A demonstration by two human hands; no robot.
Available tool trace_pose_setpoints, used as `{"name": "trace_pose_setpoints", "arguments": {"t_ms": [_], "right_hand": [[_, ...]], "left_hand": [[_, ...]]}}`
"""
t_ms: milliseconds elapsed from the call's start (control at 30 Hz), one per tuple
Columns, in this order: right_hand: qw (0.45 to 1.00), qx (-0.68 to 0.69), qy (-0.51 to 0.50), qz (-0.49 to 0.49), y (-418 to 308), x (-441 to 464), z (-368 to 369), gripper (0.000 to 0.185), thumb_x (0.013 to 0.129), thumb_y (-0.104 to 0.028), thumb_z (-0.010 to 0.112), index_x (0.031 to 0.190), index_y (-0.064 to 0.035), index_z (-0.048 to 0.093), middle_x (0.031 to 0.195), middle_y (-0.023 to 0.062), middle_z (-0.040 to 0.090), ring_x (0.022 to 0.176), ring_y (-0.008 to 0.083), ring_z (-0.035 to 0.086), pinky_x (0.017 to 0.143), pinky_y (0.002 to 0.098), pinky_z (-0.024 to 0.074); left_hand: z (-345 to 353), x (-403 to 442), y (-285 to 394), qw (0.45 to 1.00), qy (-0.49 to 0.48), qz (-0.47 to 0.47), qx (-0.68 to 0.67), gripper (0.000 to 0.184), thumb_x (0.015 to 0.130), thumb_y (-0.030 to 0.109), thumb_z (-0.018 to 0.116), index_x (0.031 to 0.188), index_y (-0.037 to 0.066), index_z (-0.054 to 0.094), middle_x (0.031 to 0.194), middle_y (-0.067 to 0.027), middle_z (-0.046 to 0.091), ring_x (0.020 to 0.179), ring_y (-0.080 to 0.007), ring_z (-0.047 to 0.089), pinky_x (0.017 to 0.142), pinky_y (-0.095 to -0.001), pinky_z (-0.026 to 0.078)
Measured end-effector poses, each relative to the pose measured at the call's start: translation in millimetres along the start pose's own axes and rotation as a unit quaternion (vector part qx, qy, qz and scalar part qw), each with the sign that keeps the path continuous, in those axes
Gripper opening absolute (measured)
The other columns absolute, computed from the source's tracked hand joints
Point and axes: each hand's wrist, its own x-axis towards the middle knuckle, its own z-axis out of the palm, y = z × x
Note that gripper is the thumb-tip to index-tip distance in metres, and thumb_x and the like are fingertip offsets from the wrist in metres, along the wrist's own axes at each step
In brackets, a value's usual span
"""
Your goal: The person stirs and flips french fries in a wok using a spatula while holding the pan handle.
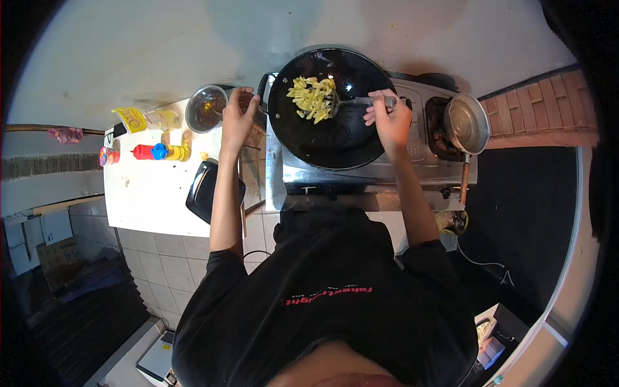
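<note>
The black shirt [335, 277] of the person fills the lower centre of the frame. A white table [138, 200] occupies the left side, and a metal stove [293, 175] runs from the centre to the right. On the stove, in the upper centre of the frame, sits a large black wok [329, 145]. At the right, on the other burner, stands a saucepan [465, 122], its brown handle pointing toward the bottom of the frame. A black dish [205, 190] lies at the table's right edge, beside the left forearm.

The left hand [238, 115] is in the upper left-centre, between the wok's left handle and a clear bowl [192, 115]. Its fingers are bent with the thumb set a little apart; whether they grip anything cannot be told (the fingertips are partly turned from view). The right hand [387, 119] is over the wok's right side, its fingers closed around the handle of a metal spatula [358, 101].

The spatula's blade meets a heap of cut yellow-green pieces [311, 97], which lies in the upper left part of the wok. At the left of the frame, on the table, are a yellow packet [131, 120], a yellow bottle [177, 152] with a blue cap and a red bottle [142, 152].
</note>
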Motion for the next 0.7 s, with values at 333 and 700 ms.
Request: {"name": "trace_pose_setpoints", "arguments": {"t_ms": [333,700], "right_hand": [[0.879,-0.255,-0.133,-0.380,-49.4,-48.2,-4.2,0.021,0.084,-0.007,0.075,0.104,-0.0035,0.068,0.088,0.0099,0.059,0.069,0.0250,0.064,0.062,0.0340,0.0554],[0.842,-0.260,-0.244,-0.405,-43.3,-91.9,-16.9,0.030,0.079,-0.007,0.078,0.107,-0.0019,0.070,0.091,0.0084,0.059,0.075,0.0226,0.065,0.065,0.0326,0.0574]], "left_hand": [[1.0,0.4,0.7,1.000,-0.004,-0.025,0.001,0.032,0.097,0.018,0.066,0.122,0.001,0.057,0.105,-0.0140,0.072,0.096,-0.0195,0.070,0.085,-0.0323,0.053],[2.6,-1.9,0.1,1.000,0.010,-0.010,0.009,0.033,0.095,0.018,0.068,0.122,0.002,0.056,0.102,-0.0166,0.073,0.094,-0.0223,0.071,0.084,-0.0344,0.054]]}}
